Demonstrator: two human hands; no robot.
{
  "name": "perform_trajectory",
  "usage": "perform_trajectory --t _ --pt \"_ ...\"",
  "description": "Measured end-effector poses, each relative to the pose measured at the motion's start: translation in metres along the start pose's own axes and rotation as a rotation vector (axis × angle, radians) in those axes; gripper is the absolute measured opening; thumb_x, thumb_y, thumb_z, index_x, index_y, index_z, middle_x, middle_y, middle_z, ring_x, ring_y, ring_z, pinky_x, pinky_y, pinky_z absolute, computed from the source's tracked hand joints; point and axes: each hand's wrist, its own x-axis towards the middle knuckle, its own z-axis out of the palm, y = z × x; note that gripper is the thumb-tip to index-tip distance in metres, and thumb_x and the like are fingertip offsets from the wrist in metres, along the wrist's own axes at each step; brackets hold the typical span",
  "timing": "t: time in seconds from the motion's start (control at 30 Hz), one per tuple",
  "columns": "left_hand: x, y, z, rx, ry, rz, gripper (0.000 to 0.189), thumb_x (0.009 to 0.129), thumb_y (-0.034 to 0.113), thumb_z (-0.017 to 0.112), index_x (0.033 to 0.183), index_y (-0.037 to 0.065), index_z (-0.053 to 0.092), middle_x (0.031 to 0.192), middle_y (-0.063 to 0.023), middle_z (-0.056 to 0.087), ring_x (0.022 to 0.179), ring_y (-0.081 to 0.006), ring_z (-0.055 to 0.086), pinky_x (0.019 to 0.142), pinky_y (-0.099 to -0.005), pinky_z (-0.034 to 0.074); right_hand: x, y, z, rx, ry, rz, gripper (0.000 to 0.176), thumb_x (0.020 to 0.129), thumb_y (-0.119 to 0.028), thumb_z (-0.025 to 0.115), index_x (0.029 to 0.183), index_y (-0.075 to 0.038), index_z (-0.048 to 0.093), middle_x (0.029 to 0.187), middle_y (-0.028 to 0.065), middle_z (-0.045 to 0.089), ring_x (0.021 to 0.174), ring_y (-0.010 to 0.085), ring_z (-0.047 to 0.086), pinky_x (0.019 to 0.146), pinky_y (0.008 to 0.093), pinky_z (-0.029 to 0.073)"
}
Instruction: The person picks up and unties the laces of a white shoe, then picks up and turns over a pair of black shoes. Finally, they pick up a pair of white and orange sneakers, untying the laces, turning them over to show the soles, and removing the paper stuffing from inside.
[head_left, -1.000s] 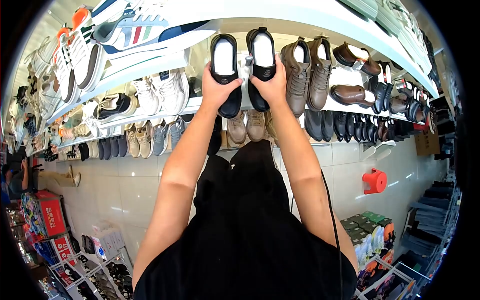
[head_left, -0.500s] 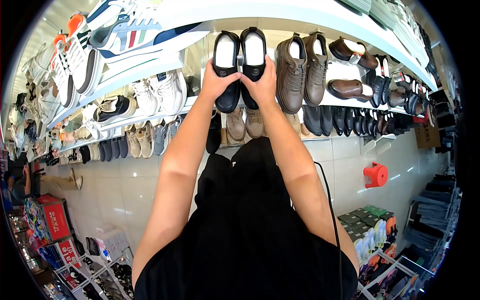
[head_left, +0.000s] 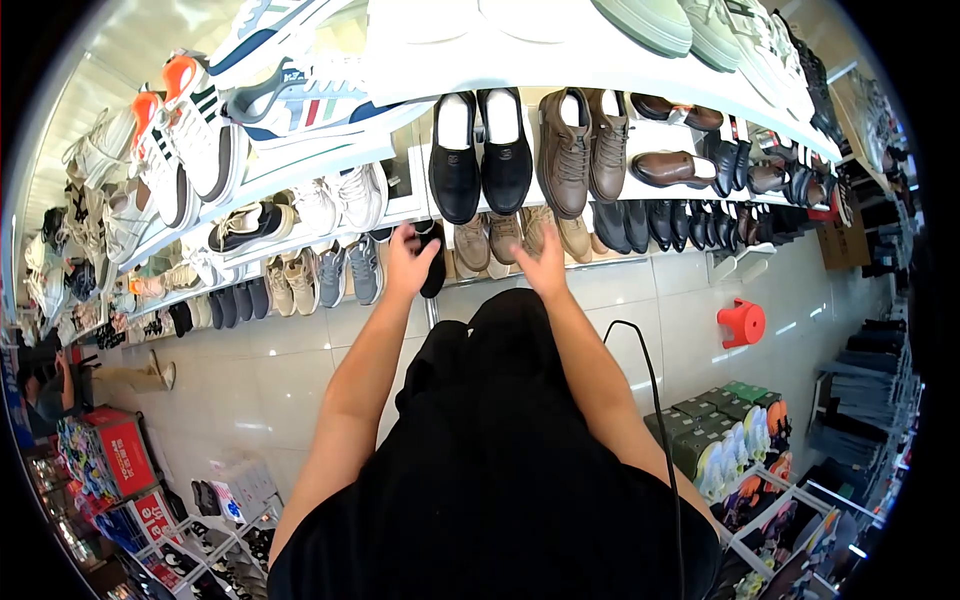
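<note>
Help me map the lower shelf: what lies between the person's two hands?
Head view: between the left hand and the right hand stand a black shoe, right beside the left hand, and a pair of tan boots.

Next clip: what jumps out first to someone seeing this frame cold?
A pair of glossy black slip-on shoes sits top centre on the white wall shelf, next to tall brown lace-up boots. Just below, the left hand is raised beside a dark shoe and the right hand is open, fingers spread. A red plastic stool stands on the pale floor at right.
</note>
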Motion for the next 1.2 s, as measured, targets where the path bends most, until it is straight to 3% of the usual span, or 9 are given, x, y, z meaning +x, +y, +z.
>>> perform_trajectory --t 0.07,0.1,0.2,0.23,0.33,0.47,0.67,1.0,1.2 --pt "-0.034 -0.060 -0.024 -0.131 -0.074 -0.125 0.071 0.084 0.028 0.085 0.138 -0.005 0.051 0.125 -0.0127 0.063 0.103 -0.0216 0.065 0.091 -0.0353 0.053 -0.054 0.028 -0.002 -0.016 -0.034 0.228 0.083 0.080 -0.040 0.084 0.141 0.006 0.051 0.150 0.0275 0.047 0.136 0.0397 0.050 0.113 0.0460 0.042" --pt "-0.054 -0.078 -0.035 0.079 0.002 -0.149 0.054 0.087 0.025 0.081 0.127 -0.004 0.060 0.101 -0.0085 0.066 0.089 -0.0188 0.066 0.085 -0.0327 0.054 -0.080 0.051 -0.002 -0.100 -0.094 0.328 0.081 0.080 -0.042 0.082 0.140 0.005 0.054 0.147 0.0275 0.051 0.135 0.0395 0.052 0.113 0.0446 0.043" --pt "-0.135 -0.158 -0.084 -0.148 -0.063 -1.051 0.038 0.092 0.043 0.070 0.108 0.009 0.065 0.082 -0.0038 0.061 0.067 -0.0181 0.063 0.047 -0.0315 0.044 -0.143 0.040 -0.019 -0.279 -0.336 0.597 0.076 0.081 -0.046 0.079 0.136 0.003 0.060 0.139 0.0271 0.059 0.132 0.0384 0.055 0.112 0.0420 0.044" --pt "-0.176 -0.206 -0.106 -0.136 -0.099 -1.169 0.045 0.091 0.053 0.065 0.111 0.013 0.064 0.099 -0.0076 0.068 0.077 -0.0267 0.067 0.064 -0.0441 0.053 -0.160 0.050 -0.020 -0.282 -0.407 0.593 0.074 0.081 -0.046 0.079 0.135 0.002 0.062 0.137 0.0263 0.061 0.130 0.0378 0.058 0.111 0.0414 0.045" --pt "-0.267 -0.197 -0.139 0.262 -0.196 -1.555 0.055 0.089 0.052 0.066 0.122 0.010 0.054 0.106 -0.0102 0.061 0.085 -0.0330 0.062 0.071 -0.0519 0.052 -0.204 0.076 -0.029 -0.160 -0.412 0.646 0.070 0.082 -0.044 0.079 0.133 0.000 0.064 0.128 0.0235 0.068 0.121 0.0356 0.065 0.106 0.0392 0.049" --pt "-0.324 -0.189 -0.142 0.272 -0.394 -1.483 0.055 0.090 0.049 0.066 0.130 0.011 0.059 0.113 -0.0093 0.065 0.092 -0.0308 0.065 0.079 -0.0496 0.050 -0.222 0.084 -0.049 -0.197 -0.397 0.735 0.066 0.084 -0.038 0.079 0.135 0.002 0.063 0.127 0.0192 0.070 0.117 0.0300 0.067 0.103 0.0362 0.051" --pt "-0.312 -0.149 -0.088 0.015 -0.119 -1.266 0.060 0.095 0.049 0.061 0.141 0.013 0.053 0.131 -0.0075 0.063 0.111 -0.0274 0.063 0.088 -0.0483 0.049 -0.222 0.096 -0.066 -0.232 -0.540 0.707 0.066 0.084 -0.040 0.078 0.134 0.001 0.064 0.127 0.0198 0.069 0.117 0.0295 0.067 0.102 0.0364 0.051" --pt "-0.374 -0.077 0.012 0.027 -0.016 -0.768 0.041 0.093 0.030 0.072 0.122 0.003 0.067 0.108 -0.0098 0.071 0.090 -0.0190 0.068 0.077 -0.0336 0.053 -0.277 0.130 -0.115 -0.032 -0.611 0.750 0.064 0.086 -0.038 0.078 0.130 0.006 0.064 0.115 0.0181 0.072 0.104 0.0269 0.069 0.091 0.0352 0.054" --pt "-0.480 -0.100 -0.048 -0.068 0.330 -1.198 0.028 0.092 0.030 0.071 0.103 0.004 0.067 0.083 -0.0064 0.067 0.063 -0.0190 0.061 0.051 -0.0350 0.045 -0.288 0.158 -0.134 -0.007 -0.598 0.753 0.062 0.086 -0.034 0.080 0.129 0.008 0.063 0.107 0.0145 0.072 0.083 0.0217 0.068 0.075 0.0345 0.057"
